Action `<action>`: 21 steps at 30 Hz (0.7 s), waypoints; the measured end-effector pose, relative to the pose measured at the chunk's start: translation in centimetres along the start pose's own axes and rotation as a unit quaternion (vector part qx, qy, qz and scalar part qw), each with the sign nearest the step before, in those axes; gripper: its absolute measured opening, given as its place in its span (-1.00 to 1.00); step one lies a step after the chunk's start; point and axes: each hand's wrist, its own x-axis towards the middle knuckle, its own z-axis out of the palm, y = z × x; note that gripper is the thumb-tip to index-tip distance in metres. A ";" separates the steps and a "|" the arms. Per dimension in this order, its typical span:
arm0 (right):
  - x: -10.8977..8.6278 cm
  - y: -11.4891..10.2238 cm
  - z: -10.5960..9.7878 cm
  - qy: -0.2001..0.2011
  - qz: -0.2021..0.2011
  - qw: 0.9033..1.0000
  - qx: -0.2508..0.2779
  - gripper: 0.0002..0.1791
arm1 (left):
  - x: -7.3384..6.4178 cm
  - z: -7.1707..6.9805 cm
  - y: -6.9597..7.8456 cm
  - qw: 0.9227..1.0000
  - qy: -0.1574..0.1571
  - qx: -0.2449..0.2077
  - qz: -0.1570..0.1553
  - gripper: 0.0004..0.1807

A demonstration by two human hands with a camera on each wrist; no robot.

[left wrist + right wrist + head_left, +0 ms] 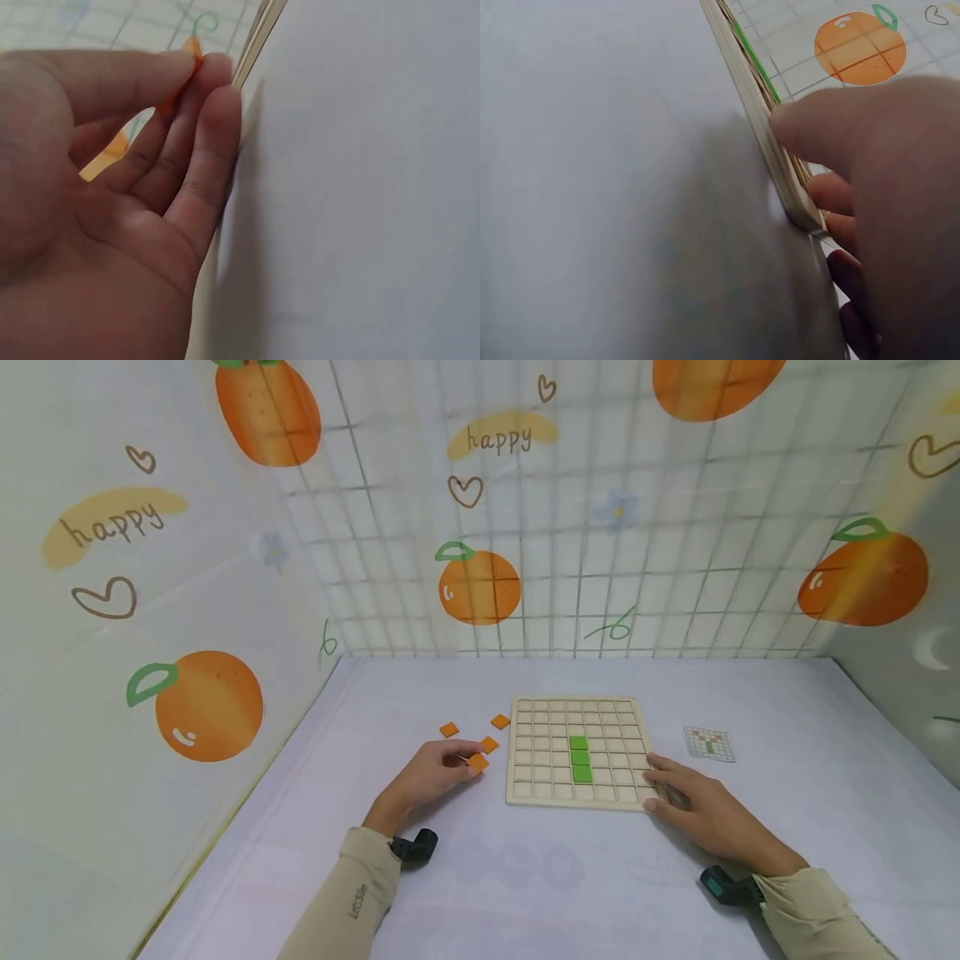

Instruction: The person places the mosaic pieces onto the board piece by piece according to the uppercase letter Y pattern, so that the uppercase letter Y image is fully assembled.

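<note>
My left hand [429,772] pinches a small square orange tile [477,764] between thumb and fingertips, left of the wooden grid board [542,756]. The left wrist view shows the tile's edge [195,49] poking out beyond the thumb. Against the board's near right corner lies my right hand [708,814], gripping it with the thumb on the front edge and fingers along the right side. A column of green tiles [581,758] sits in the middle squares of the board. Another orange tile [489,744] lies just beyond the left fingertips.
Two more loose orange tiles, one left [448,729] and one right [500,721], lie farther back, the right one close to the board's left edge. A small printed pattern card [709,743] lies right of the board. Patterned cloth walls [555,552] enclose the white tabletop [510,902].
</note>
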 end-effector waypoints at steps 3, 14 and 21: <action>0.3 -0.3 0.1 -0.003 -0.004 1.000 -0.001 -0.36 | 0.2 0.1 -0.1 1.000 -0.002 -0.008 -0.010 -0.62; 0.2 -0.2 0.1 -0.011 0.014 1.000 -0.006 -0.35 | 2.6 1.7 0.6 1.000 0.005 -0.029 -0.002 -0.60; 0.0 -0.2 0.0 -0.006 0.006 1.000 -0.003 -0.38 | 4.0 3.1 1.5 0.999 0.002 -0.045 0.014 -0.59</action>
